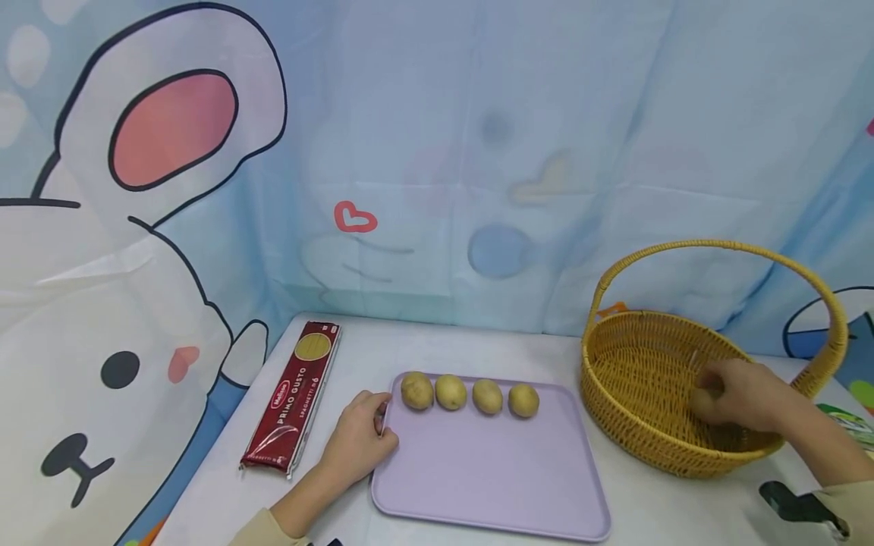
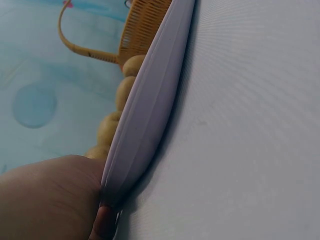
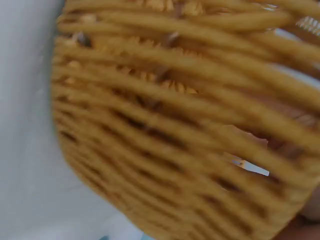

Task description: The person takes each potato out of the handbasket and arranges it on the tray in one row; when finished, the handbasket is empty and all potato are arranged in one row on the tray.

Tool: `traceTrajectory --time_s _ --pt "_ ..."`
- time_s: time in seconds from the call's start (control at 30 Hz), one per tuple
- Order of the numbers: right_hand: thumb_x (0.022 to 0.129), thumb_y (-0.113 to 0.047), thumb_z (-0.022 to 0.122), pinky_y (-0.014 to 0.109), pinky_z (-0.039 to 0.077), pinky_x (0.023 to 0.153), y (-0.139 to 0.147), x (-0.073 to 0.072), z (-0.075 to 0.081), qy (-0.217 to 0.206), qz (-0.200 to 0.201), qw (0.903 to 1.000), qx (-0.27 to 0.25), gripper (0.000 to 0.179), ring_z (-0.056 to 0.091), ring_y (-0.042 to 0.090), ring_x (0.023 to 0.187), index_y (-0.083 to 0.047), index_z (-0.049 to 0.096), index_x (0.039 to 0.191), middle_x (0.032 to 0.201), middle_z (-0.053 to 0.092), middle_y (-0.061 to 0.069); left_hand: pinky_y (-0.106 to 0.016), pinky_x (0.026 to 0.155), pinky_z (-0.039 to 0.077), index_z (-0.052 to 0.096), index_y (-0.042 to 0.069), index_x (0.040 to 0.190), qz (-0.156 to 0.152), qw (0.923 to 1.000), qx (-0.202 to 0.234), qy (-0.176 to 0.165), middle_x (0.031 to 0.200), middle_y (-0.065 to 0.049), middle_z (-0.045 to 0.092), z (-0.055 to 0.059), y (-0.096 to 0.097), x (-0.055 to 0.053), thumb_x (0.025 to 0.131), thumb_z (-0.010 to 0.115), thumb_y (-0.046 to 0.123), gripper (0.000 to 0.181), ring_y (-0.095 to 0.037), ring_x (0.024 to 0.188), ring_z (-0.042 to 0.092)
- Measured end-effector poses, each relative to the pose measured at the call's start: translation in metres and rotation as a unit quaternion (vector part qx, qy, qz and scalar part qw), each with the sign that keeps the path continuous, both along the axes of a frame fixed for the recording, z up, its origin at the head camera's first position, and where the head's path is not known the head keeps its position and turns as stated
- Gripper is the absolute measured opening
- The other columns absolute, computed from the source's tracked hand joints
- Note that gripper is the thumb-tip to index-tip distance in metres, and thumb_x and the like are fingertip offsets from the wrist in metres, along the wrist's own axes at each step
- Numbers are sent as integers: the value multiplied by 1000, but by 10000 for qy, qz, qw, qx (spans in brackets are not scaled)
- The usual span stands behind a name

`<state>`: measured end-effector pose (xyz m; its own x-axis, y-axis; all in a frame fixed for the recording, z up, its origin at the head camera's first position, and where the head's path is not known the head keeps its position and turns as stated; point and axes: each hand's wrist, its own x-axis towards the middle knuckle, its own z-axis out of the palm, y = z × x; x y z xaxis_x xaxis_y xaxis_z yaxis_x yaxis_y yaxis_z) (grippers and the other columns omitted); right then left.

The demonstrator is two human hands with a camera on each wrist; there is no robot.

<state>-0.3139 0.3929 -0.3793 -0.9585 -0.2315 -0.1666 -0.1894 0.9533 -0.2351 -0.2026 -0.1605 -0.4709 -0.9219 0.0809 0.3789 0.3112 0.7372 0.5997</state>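
My left hand (image 1: 359, 437) grips the left rim of a lilac tray (image 1: 485, 474), thumb on the near side. In the left wrist view, the same hand (image 2: 52, 195) holds the tray's edge (image 2: 145, 120). Several potatoes (image 1: 488, 396) sit in a row along the tray's far side. Inside a wicker basket (image 1: 635, 371) at the right, my right hand (image 1: 744, 394) is curled around what looks like a potato, mostly covered by the fingers. The basket's weave (image 3: 165, 125) fills the right wrist view and hides most of that hand.
A red spaghetti packet (image 1: 293, 394) lies left of the tray on the white table (image 1: 437, 345). The basket's tall handle (image 1: 710, 244) arches over the right forearm. A printed cloth (image 1: 437, 152) hangs behind the table. At the far right, a green-and-white packet (image 1: 847, 425) is partly visible.
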Motion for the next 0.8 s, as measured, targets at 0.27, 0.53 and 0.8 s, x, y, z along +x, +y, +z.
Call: traceTrajectory --time_s 0.27,0.53,0.8 --pt "70 -22 80 38 48 63 -21 8 11 398 215 9976 -521 47 55 23 81 1 64 108 96 63 8 -21 58 44 64 -5 116 34 10000 -23 26 89 -1 55 -1 0 -1 65 66 2 51 -7 66 49" --pt "74 -31 81 37 47 70 -54 21 27 783 480 9919 -880 46 58 24 94 -8 66 112 105 65 7 -22 58 44 64 -5 116 31 10000 -1 -12 89 -2 55 -1 1 0 66 66 2 51 -7 66 49" --pt "79 -37 79 38 48 71 -86 29 39 906 714 9832 -1412 42 57 27 102 -17 64 113 111 63 6 -21 57 44 65 -4 116 136 9999 39 -43 88 0 55 -1 0 -1 65 66 4 52 -5 65 49"
